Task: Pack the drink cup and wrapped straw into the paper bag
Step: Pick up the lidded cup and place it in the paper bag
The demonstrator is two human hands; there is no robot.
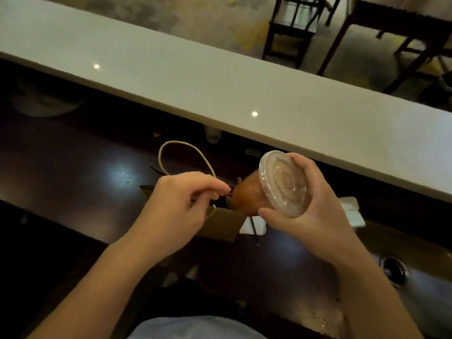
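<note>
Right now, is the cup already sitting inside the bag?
No, the right hand holds the drink cup tilted above the paper bag opening.

No text, label, brand or number can be read anywhere. The clear lid (285, 183) shows only moulded rings, the bag (221, 222) face is plain brown, and the white napkins (352, 212) carry nothing legible.

Dim warm light overall, we see two small bright glints on the long pale stone counter ledge (220, 89) beyond the hands, soft bluish glare on the dark glossy worktop (73, 172) left of them, deep shadow below, slight blur, wide-angle bending at the edges
</note>
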